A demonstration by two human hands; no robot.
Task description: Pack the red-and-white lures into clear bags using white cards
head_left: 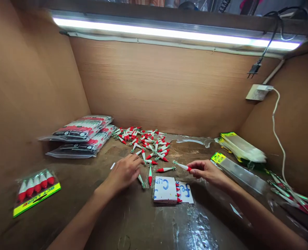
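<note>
Hands: apart; lure (183, 166) pinched in right hand (204, 171) at one o'clock from card (165, 190); left hand's (126, 169) grip cannot be told.
Card: red tips (179, 200) held.
Pack (36, 192): filled, nine o'clock.
Pile (146, 141): left loose, eleven o'clock.
Sleeve (244, 177): unfilled, three o'clock.

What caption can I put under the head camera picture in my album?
Right hand holding a red-and-white lure, left hand beside the lure pile, under a bright tube light.
</note>
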